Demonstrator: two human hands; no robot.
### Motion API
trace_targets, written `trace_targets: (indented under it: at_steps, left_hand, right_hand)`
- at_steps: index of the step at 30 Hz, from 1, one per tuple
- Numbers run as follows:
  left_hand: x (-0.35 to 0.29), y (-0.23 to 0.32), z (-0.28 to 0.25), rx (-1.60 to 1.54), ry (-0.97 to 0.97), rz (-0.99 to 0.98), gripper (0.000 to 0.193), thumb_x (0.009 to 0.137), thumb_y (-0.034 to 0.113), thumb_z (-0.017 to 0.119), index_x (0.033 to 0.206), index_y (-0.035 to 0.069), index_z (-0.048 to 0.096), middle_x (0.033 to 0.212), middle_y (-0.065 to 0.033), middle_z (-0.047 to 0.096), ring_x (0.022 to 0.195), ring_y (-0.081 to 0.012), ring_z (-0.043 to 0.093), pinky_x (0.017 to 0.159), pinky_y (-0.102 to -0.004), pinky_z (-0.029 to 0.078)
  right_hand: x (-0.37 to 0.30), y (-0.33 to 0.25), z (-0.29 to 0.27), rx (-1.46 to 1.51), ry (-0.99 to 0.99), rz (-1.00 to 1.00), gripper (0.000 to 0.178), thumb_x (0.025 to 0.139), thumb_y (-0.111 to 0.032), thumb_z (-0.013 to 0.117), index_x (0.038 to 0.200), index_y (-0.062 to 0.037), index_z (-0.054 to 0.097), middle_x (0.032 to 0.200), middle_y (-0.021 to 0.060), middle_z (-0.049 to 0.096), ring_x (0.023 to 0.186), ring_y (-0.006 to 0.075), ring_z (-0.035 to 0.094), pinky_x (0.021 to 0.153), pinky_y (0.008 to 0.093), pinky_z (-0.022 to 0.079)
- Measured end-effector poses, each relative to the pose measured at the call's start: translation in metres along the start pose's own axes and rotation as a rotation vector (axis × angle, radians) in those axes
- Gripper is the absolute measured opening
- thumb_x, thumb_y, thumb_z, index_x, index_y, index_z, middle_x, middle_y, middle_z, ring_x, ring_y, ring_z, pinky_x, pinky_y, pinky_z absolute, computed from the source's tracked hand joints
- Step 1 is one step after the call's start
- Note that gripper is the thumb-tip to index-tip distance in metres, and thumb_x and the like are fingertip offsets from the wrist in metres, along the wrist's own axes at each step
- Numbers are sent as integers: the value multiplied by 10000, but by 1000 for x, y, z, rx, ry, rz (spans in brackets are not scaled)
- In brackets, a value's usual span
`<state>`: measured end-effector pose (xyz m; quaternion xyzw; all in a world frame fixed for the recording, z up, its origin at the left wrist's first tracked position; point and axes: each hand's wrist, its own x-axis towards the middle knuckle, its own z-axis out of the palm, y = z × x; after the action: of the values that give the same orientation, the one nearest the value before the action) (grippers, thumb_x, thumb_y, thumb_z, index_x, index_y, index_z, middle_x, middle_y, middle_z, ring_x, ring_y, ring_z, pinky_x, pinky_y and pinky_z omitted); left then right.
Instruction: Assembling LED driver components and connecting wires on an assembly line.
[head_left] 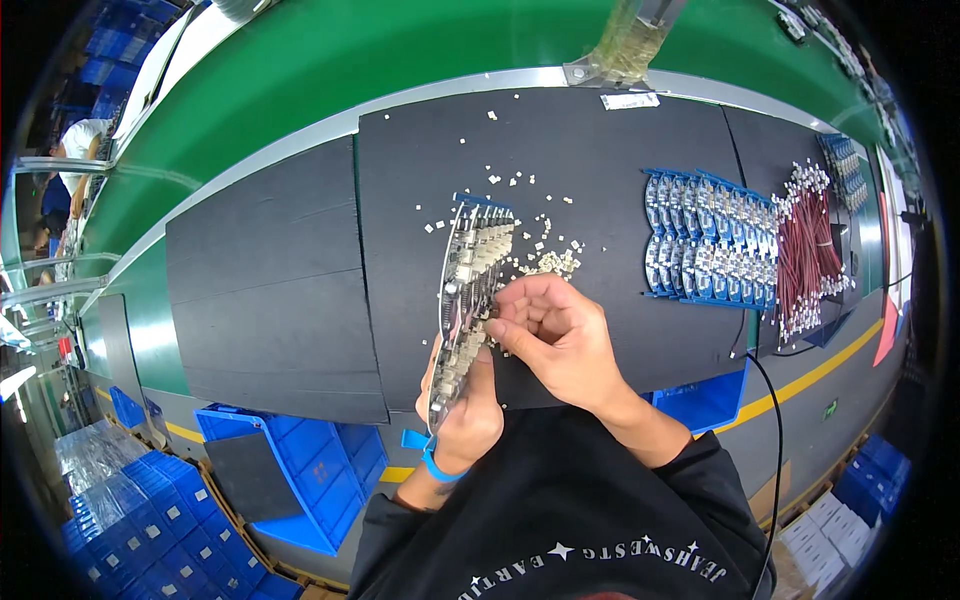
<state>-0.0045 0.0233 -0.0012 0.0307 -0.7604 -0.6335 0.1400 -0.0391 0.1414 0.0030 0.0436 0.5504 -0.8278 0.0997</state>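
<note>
A panel of circuit boards (470,275), crowded with pale connectors and other parts, is held up on edge above the dark mat. My left hand (468,418) grips its near end, with a blue band round the wrist. Thumb and fingertips of my right hand (560,325) are pinched together at the panel's right face. Whatever lies between those fingertips is too small to make out. Small white connector pieces (550,262) lie in a loose pile just beyond my right hand, with others scattered farther off.
Blue circuit-board panels (710,238) stand in rows at the right, beside a bundle of dark red wires (808,245) with white ends. A metal post (630,45) rises at the bench's far edge. Blue crates (300,470) sit below the near edge, and a black cable (775,400) hangs at right.
</note>
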Motion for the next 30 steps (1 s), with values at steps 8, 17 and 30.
trace_targets:
  at_steps: [8, 17, 30]
  left_hand:
    - [1, -5, 0, 42, -23, 62, 325, 845, -118, 520, 1168, -95, 552, 1152, -221, 610, 1042, -284, 617, 871, -340, 481]
    - [0, -10, 3, -16, -58, 31, 388, 819, -184, 474, 1190, -96, 542, 1203, -245, 578, 1139, -346, 563, 962, -393, 436]
    - [6, -9, 2, 18, -56, -1, 373, 833, -165, 471, 1191, -94, 547, 1223, -236, 569, 1146, -334, 559, 969, -384, 427]
  right_hand:
    - [4, 1, -2, -23, -5, -21, 276, 833, 55, 645, 1085, 21, 538, 892, 46, 609, 812, 73, 590, 705, 209, 490]
    - [-1, -10, 9, 83, -37, -52, 286, 834, 71, 634, 1099, 27, 535, 919, 67, 617, 846, 95, 607, 757, 226, 508]
    - [1, -11, 5, 81, -57, -76, 319, 822, 77, 647, 1114, 28, 529, 924, 67, 619, 862, 97, 611, 768, 227, 510]
